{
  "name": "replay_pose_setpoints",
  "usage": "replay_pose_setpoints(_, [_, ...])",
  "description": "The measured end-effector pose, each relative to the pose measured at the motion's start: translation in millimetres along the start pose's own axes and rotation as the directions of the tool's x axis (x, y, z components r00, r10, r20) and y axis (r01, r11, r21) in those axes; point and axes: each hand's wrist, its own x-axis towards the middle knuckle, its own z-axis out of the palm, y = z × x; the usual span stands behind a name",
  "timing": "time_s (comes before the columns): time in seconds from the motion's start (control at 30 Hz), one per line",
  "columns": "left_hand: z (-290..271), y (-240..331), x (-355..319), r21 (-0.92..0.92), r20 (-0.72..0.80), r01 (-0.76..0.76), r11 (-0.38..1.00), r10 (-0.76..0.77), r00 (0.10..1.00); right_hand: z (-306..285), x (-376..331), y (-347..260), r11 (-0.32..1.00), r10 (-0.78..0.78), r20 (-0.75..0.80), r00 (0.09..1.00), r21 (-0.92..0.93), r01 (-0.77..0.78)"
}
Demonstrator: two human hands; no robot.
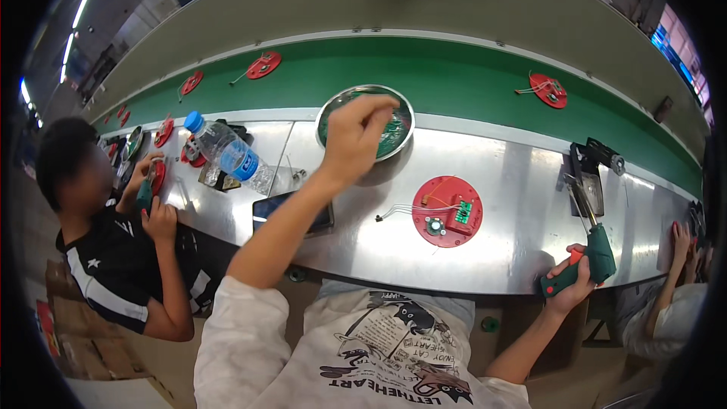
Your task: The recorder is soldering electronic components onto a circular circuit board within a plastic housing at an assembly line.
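Note:
My left hand (pixel 354 140) is over a round metal bowl (pixel 324 110) with green pieces in it. Its fingers are drawn together, and whatever may be between them is hidden. In my right hand (pixel 573 289) is a green soldering gun (pixel 600 256) with an orange trigger, held at the bench's front edge. Its metal front end points up and away, next to a dark metal stand (pixel 595 189). Between my hands a red round disc (pixel 429 202) lies on the bench, carrying a small green circuit board (pixel 463 213), a round part and loose wires that trail left.
A dark phone-like slab (pixel 322 217) lies under my left forearm. Beyond it stands a tilted clear bottle (pixel 224 148) with a blue cap. More red discs (pixel 547 91) lie on the green strip (pixel 462 68) behind. A co-worker (pixel 113 242) sits at left; another's hand (pixel 681 246) shows at right.

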Motion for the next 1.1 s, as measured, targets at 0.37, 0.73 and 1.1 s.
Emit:
replay_pose_setpoints(0.37, [46.9, 55.4, -91.2, 0.156, 0.123, -0.097, 0.983, 0.078, 0.989, 9.5, -29.9, -1.2, 1.0, 0.016, 0.193, 0.981, 0.008, -0.018])
replay_pose_setpoints(0.73, [69.8, 36.3, -109.7, 0.288, 0.208, -0.212, 0.934, 0.155, 0.966, 20.6, -60.6, -15.5, 0.994, 0.033, 0.478, 0.878, -0.107, 0.021])
replay_pose_setpoints(1.1, [75.8, 19.0, -115.6, 0.275, 0.249, -0.321, 0.906, 0.255, 0.934, 14.2, -62.8, -7.7, 0.986, 0.091, 0.62, 0.779, -0.168, 0.018])
